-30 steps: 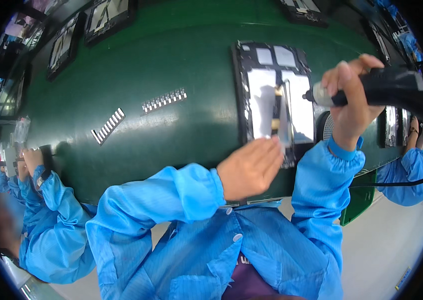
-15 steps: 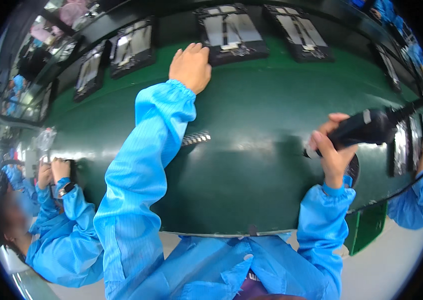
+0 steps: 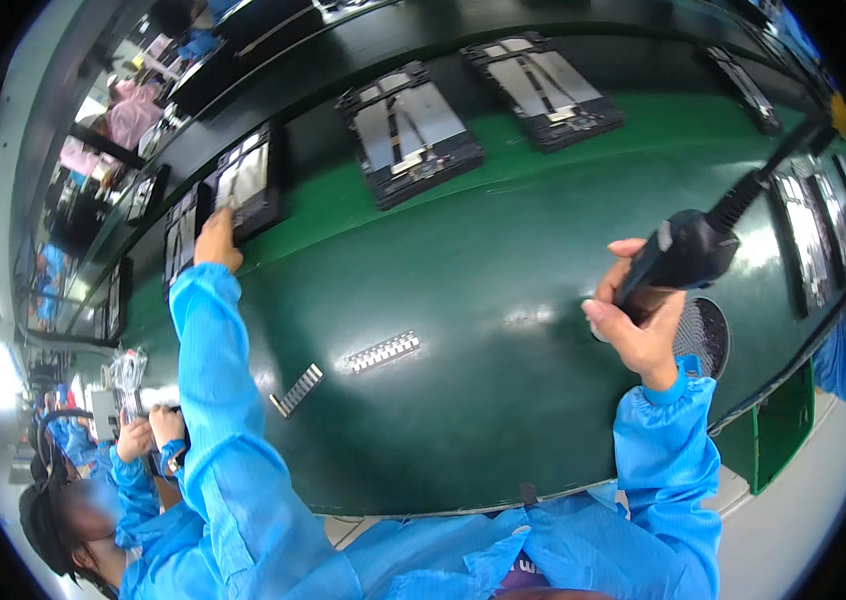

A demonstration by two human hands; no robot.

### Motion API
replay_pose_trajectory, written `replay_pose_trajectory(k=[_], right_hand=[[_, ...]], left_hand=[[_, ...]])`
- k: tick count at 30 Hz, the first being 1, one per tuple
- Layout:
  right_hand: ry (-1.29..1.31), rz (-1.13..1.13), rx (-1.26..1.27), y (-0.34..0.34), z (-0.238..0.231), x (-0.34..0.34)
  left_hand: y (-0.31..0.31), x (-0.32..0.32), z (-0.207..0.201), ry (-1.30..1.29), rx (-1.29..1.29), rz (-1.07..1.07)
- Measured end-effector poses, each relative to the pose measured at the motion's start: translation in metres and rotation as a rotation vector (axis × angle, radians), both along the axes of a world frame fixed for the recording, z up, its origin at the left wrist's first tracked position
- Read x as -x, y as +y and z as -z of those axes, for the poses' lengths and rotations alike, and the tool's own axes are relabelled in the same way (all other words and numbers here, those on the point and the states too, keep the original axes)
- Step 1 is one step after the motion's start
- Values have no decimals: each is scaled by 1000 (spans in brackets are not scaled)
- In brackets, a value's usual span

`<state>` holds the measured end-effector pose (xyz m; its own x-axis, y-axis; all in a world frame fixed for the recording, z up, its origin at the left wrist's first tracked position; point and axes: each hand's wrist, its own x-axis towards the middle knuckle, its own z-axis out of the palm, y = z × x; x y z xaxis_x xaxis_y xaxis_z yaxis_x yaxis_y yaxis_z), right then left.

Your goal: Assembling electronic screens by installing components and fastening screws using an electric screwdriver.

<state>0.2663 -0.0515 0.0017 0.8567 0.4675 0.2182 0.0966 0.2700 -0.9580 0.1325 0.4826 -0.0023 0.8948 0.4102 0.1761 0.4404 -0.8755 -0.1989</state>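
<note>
My left hand (image 3: 220, 243) reaches out to the far left, its fingers closed on the near end of a flat black tablet housing (image 3: 246, 182) with silver panels inside. My right hand (image 3: 641, 325) is wrapped round a black electric screwdriver (image 3: 681, 262), whose cord runs up to the right. The screwdriver's tip is mostly hidden by the fingers. Below and beside that hand lies a round dark dish (image 3: 708, 335) with small bits in it. Two strips of small silvery pieces, one longer (image 3: 384, 351) and one shorter (image 3: 299, 390), lie on the green table between my arms.
More opened tablets line the table's far side, including a middle one (image 3: 413, 138) and one farther right (image 3: 545, 92). Others stand at the right edge (image 3: 805, 240). A co-worker's hands (image 3: 150, 432) are at the left. A green bin (image 3: 785, 425) sits below the table's right edge.
My left hand has moved left, from beside the middle tablet to the one left of it. The view has turned, and both silvery strips now show fully. The right hand still holds the screwdriver.
</note>
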Motion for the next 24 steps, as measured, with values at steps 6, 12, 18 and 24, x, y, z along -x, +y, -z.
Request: replay_pose_trajectory(k=[6, 12, 18, 24], right_hand=[[-52, 27, -23, -3, -6, -5], [-52, 114, 3, 0, -14, -2], [-85, 223, -71, -23, -15, -12], [-193, 485, -28, -93, -47, -40]], left_hand=[[-59, -8, -52, -378, -233, -126], [-111, 38, -109, -685, -187, 28], [-258, 37, -123, -697, -17, 510], [-366, 30, -86, -434, 126, 809]])
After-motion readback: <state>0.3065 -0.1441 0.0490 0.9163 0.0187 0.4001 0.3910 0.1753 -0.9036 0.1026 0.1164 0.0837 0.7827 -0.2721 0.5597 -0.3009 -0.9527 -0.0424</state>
